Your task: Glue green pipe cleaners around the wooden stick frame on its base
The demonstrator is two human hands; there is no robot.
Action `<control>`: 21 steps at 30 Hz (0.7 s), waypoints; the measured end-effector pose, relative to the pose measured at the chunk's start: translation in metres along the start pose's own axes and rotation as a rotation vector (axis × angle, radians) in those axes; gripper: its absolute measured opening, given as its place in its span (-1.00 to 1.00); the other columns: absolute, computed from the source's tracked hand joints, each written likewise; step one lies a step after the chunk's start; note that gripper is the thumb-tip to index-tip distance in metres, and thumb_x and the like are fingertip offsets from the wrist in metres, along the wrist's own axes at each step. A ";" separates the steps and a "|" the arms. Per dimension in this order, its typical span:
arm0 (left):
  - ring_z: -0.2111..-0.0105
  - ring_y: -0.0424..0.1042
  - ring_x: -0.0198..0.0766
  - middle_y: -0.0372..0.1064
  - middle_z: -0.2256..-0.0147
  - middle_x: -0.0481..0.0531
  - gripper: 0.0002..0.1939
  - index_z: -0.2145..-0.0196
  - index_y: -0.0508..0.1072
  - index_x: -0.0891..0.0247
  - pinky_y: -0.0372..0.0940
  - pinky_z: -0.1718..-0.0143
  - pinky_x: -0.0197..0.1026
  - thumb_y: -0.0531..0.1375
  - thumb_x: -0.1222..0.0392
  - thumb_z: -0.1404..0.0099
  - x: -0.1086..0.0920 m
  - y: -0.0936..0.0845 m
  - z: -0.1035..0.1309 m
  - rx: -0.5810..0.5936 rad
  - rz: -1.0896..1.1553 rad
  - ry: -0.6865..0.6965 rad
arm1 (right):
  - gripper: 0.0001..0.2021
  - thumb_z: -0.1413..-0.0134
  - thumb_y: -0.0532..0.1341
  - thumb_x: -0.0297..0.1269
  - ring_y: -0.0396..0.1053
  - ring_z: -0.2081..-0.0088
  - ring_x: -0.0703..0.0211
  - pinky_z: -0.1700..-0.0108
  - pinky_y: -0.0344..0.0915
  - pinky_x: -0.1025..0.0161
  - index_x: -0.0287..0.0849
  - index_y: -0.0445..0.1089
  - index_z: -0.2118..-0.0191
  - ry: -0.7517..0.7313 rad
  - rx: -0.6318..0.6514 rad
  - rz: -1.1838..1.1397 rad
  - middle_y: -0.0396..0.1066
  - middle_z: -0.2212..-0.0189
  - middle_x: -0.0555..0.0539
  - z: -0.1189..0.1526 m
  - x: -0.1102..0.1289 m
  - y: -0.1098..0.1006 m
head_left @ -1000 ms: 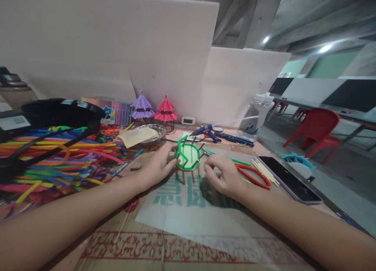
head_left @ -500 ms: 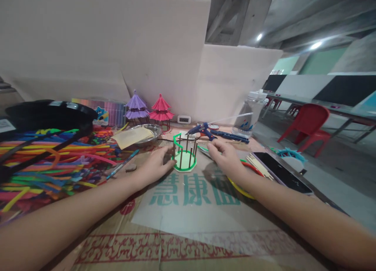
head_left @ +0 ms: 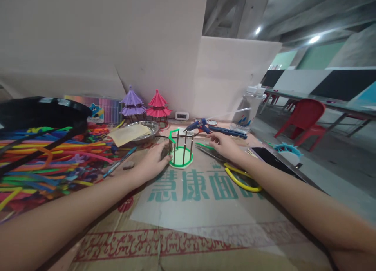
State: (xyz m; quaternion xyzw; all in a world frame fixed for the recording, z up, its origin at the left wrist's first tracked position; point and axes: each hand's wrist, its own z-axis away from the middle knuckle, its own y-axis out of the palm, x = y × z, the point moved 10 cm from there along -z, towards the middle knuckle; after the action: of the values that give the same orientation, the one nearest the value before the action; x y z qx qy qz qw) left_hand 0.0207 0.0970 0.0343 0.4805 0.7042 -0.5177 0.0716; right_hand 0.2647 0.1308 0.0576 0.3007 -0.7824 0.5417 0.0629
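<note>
A small frame of brown posts (head_left: 184, 147) stands upright on a pale round base (head_left: 179, 159) edged in green. A bent green strip (head_left: 170, 136) runs along the tops of its left posts. At the frame's left side, my left hand (head_left: 154, 161) grips it, with the thumb by the base and the fingers partly hidden. To the right, my right hand (head_left: 225, 146) has its fingers closed on a loose green strip (head_left: 205, 145), whose far end is hidden. Scissors (head_left: 210, 153) lie under that strip, partly covered by the hand.
Colourful pipe cleaners (head_left: 58, 157) spread at left beside a blue pen (head_left: 120, 162). Behind are a metal dish (head_left: 152, 127), purple (head_left: 132, 102) and red (head_left: 158, 104) pavilions, a glue gun (head_left: 197, 125) and a bottle (head_left: 247, 110). Yellow strips (head_left: 242, 183) and a phone (head_left: 274, 163) lie right.
The view has shifted slightly. My right hand has moved up and away from me, uncovering more of the yellow strips and the green strip. My left hand stays at the frame.
</note>
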 end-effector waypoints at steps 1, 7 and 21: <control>-0.04 0.44 -0.02 0.46 -0.01 0.20 -0.59 -0.09 0.36 0.26 0.32 -0.13 0.09 0.14 0.14 -0.31 0.001 0.000 0.000 -0.001 -0.002 -0.003 | -0.73 -0.16 0.22 -0.35 0.40 0.29 0.14 0.24 0.28 0.25 -0.22 0.48 0.02 -0.007 0.019 0.021 0.50 0.21 -0.15 -0.001 -0.003 0.000; -0.06 0.42 0.02 0.45 -0.03 0.21 -0.53 -0.12 0.33 0.27 0.29 -0.16 0.14 0.17 0.14 -0.28 0.002 -0.004 0.001 -0.044 -0.024 -0.008 | -0.86 -0.11 0.27 -0.37 0.40 0.13 0.05 0.07 0.26 0.19 -0.11 0.56 0.22 -0.070 0.081 0.111 0.47 0.10 -0.15 0.003 -0.002 0.006; -0.23 0.22 -0.05 0.21 -0.22 0.22 -0.43 -0.25 0.17 0.27 0.14 -0.29 0.09 0.07 0.31 -0.29 -0.016 -0.044 0.007 -0.205 -0.102 0.001 | -0.86 -0.22 0.16 -0.23 0.30 0.43 0.21 0.37 0.18 0.28 -0.15 0.42 0.21 -0.181 -0.258 -0.055 0.42 0.44 -0.01 0.016 0.084 -0.082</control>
State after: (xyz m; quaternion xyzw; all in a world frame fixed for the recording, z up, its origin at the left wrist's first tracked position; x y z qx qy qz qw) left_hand -0.0063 0.0822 0.0696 0.4343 0.7771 -0.4458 0.0934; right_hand 0.2445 0.0635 0.1528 0.3589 -0.8395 0.4055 0.0452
